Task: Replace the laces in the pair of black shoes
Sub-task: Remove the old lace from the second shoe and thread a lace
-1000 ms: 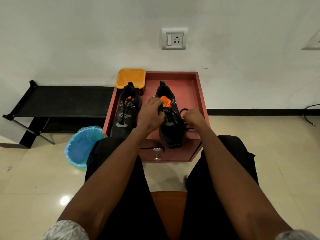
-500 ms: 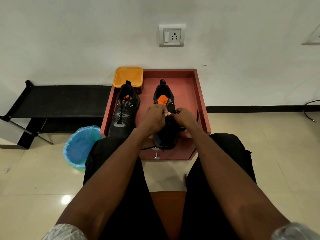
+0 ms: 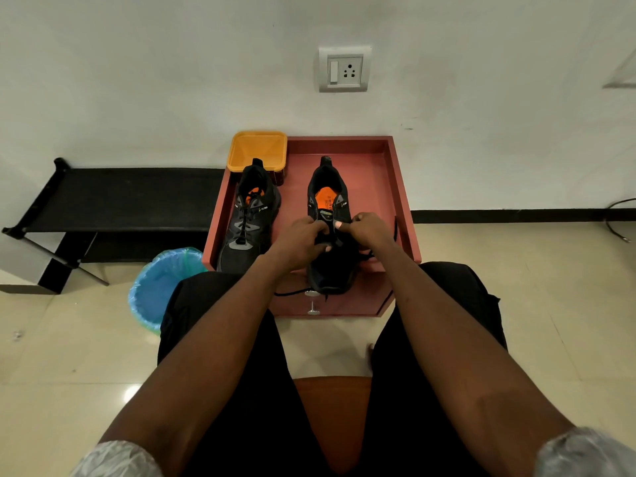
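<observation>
Two black shoes with orange insoles stand on a reddish-brown low table [image 3: 375, 156], heels toward the wall. The left shoe [image 3: 249, 225] is laced with a black lace and untouched. Both hands work over the tongue of the right shoe [image 3: 330, 270]. My left hand [image 3: 303, 241] pinches at the eyelets on its left side. My right hand [image 3: 366, 230] pinches the black lace [image 3: 395, 227] on its right side, a loop of which trails beside the wrist. Another lace end [image 3: 290, 292] hangs over the table's front edge.
An orange square tub [image 3: 258, 149] sits at the table's back left corner. A blue-lined bin [image 3: 161, 287] stands on the floor to the left, beside a black low rack [image 3: 120, 197]. The table front has a metal drawer knob [image 3: 312, 304]. My knees flank the table.
My right hand came in from the shoe's right side to its tongue, meeting my left hand. The big lace loop seen at the right has shrunk.
</observation>
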`<act>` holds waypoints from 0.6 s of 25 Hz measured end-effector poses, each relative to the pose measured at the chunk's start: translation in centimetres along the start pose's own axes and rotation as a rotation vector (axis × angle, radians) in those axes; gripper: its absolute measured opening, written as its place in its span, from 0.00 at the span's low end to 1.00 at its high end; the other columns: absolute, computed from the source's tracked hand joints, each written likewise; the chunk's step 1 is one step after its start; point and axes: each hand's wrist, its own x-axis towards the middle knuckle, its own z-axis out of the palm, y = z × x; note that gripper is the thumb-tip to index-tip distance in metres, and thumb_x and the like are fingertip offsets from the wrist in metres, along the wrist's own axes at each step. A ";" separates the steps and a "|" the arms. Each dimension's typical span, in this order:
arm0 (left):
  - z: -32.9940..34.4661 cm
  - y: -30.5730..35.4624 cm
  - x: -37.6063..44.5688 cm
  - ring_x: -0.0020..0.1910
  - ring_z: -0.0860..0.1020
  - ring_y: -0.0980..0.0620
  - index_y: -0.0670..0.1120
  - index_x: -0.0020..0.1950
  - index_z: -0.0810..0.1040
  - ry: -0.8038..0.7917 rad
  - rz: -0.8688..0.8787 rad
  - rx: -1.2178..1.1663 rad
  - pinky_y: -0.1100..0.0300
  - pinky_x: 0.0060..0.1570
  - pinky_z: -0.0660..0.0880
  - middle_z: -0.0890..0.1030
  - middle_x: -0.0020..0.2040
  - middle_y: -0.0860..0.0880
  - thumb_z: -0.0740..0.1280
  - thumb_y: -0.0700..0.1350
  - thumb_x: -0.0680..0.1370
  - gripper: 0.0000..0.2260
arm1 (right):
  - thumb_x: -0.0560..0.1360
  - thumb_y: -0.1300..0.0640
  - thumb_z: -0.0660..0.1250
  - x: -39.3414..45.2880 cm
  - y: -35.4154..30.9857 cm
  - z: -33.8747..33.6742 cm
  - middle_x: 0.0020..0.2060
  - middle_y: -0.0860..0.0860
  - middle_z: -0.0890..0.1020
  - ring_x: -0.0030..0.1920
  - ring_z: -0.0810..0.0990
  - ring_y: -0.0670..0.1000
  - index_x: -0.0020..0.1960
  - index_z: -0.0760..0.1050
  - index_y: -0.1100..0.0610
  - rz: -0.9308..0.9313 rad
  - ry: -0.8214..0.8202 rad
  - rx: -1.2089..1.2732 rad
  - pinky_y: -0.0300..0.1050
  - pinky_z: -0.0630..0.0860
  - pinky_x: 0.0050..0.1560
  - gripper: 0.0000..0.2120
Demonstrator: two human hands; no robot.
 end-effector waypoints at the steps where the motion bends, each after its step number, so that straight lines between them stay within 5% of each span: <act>1: 0.3 0.0 0.0 0.57 0.72 0.46 0.45 0.62 0.76 -0.013 0.001 0.006 0.52 0.56 0.72 0.74 0.58 0.45 0.69 0.48 0.78 0.14 | 0.76 0.43 0.70 0.1 0.0 0.1 0.35 0.52 0.77 0.34 0.76 0.49 0.42 0.72 0.56 0.005 0.003 -0.008 0.42 0.70 0.32 0.17; 3: 0.7 0.0 0.2 0.54 0.73 0.46 0.43 0.55 0.78 0.006 -0.006 -0.065 0.49 0.55 0.73 0.75 0.55 0.43 0.67 0.46 0.79 0.09 | 0.76 0.44 0.70 0.3 0.1 0.2 0.36 0.52 0.77 0.34 0.76 0.50 0.44 0.73 0.58 0.017 0.004 -0.005 0.43 0.72 0.33 0.17; 6: -0.6 0.6 0.1 0.40 0.75 0.51 0.40 0.45 0.79 0.173 -0.143 -0.510 0.54 0.41 0.74 0.79 0.42 0.43 0.66 0.43 0.80 0.08 | 0.79 0.52 0.67 0.5 0.4 -0.1 0.40 0.56 0.79 0.39 0.78 0.54 0.51 0.77 0.63 0.025 0.017 -0.104 0.47 0.76 0.39 0.13; 11: -4.2 -0.4 -0.1 0.39 0.78 0.52 0.43 0.40 0.77 0.807 -0.440 -1.378 0.57 0.45 0.77 0.80 0.38 0.47 0.63 0.39 0.81 0.10 | 0.79 0.58 0.66 0.5 1.3 0.0 0.45 0.59 0.79 0.46 0.79 0.59 0.56 0.76 0.64 0.033 0.026 -0.259 0.54 0.79 0.51 0.10; 15: -3.8 -0.2 -0.7 0.31 0.77 0.52 0.44 0.43 0.73 0.748 -0.441 -1.153 0.60 0.28 0.74 0.77 0.35 0.46 0.61 0.41 0.82 0.08 | 0.78 0.47 0.67 -0.2 0.3 1.1 0.42 0.53 0.81 0.43 0.79 0.53 0.52 0.77 0.58 -0.095 0.136 -0.020 0.46 0.75 0.39 0.14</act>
